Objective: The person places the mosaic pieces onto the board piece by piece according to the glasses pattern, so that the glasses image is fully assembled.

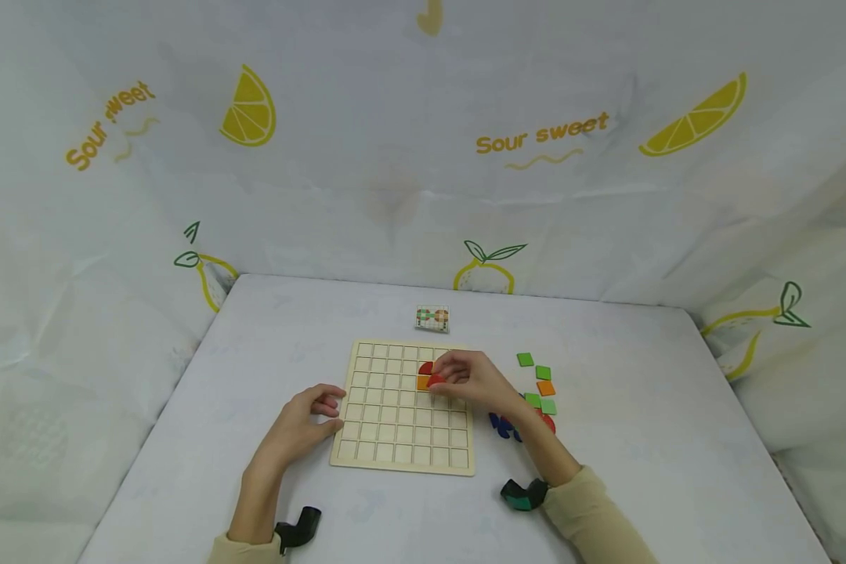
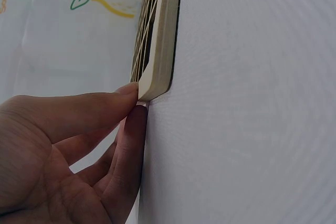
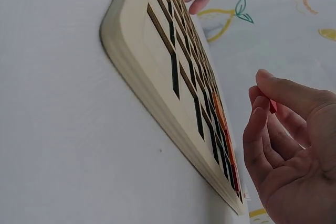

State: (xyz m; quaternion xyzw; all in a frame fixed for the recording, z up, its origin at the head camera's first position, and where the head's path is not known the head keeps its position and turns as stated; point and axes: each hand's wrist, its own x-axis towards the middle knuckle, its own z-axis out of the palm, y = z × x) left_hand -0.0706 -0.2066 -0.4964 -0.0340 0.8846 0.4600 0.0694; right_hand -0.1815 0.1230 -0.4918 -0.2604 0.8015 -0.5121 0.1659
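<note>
Pinching a small red piece (image 1: pixel 435 380) now, thumb against fingertips of the right hand (image 1: pixel 469 377), and holding it over the wooden grid board (image 1: pixel 386 432), in toward that board's far right corner! Clear of the cells, too, with a gap showing in the right wrist view. Right beside it, lying in the grid: an orange square (image 1: pixel 422 383) and, just beyond, a second red piece (image 1: pixel 426 367). Across to the left hand (image 1: pixel 303 419): unclenched, fingers loosely bent, touching the board's left edge with thumb and fingertips. Past the board's far edge, toward the far edge of the table (image 1: pixel 641 470): a small patterned card (image 1: pixel 432 318). And off the board's right edge, scattered loose: green squares (image 1: pixel 525 359), an orange tile (image 1: pixel 546 388), red pieces (image 1: pixel 550 424) partly behind the right forearm (image 1: pixel 550 458), dark blue pieces (image 1: pixel 504 430) bunched nearest the board. Beside both wrists, black devices (image 1: pixel 525 497).
</note>
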